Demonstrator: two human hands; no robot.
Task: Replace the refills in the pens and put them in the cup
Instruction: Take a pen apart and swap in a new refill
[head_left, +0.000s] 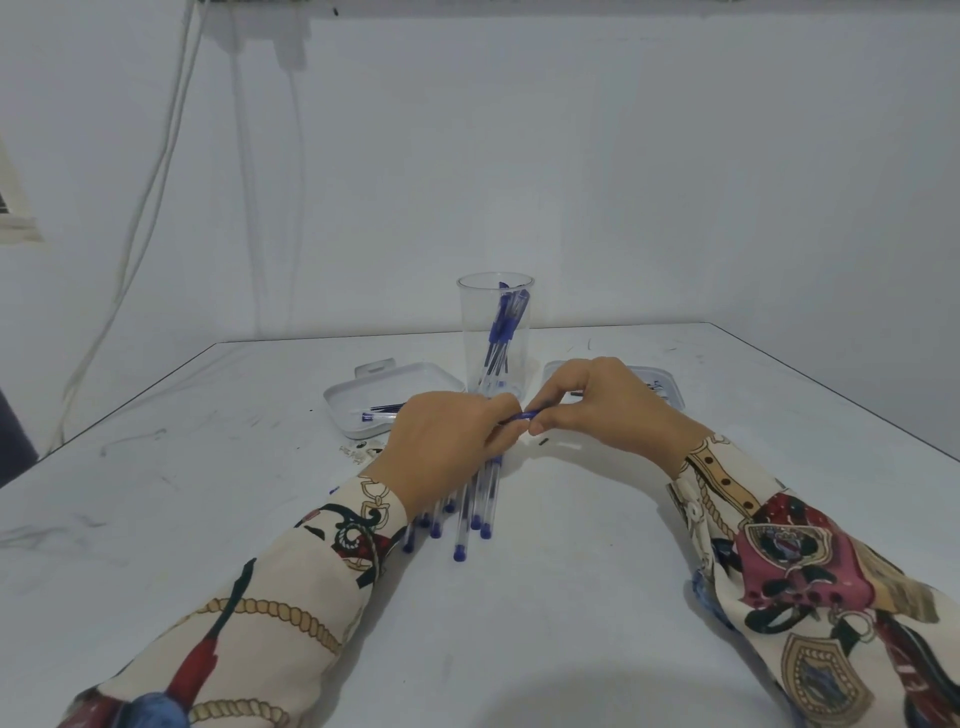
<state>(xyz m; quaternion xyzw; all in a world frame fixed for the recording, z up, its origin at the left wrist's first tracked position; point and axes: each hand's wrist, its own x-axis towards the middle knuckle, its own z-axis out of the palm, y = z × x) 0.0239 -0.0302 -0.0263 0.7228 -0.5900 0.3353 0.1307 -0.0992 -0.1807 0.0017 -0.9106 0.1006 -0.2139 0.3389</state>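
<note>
- We see both hands meeting over the middle of the white surface (571, 597), just in front of the clear plastic cup (495, 332).
- Our left hand (441, 447) is curled, its grip closed on the blue pen (522, 416) that runs between the two hands.
- Our right hand (597, 402) pinches the pen's other end between thumb and fingertips, so its grip is also clamped on that pen.
- The held pen lies roughly level, raised off the surface; how much of it is assembled we cannot tell, since the fingers cover most of it.
- A bundle of clear-barrelled pens with blue end caps (467, 512) lies on the surface beneath and just behind the left hand, the capped ends fanning toward us.
- The cup stands upright behind the hands and holds several blue pens (503, 327) leaning against its right wall.
- A shallow white tray (343, 402) sits to the left of the cup, with a few pen parts (382, 413) lying inside.
- Another white tray (670, 387) sits to the right of the cup, largely hidden by the right hand.
- Small scraps of paper (361, 451) lie on the surface near the left tray.
- Patterned sleeves (779, 545) cover both forearms.
</note>
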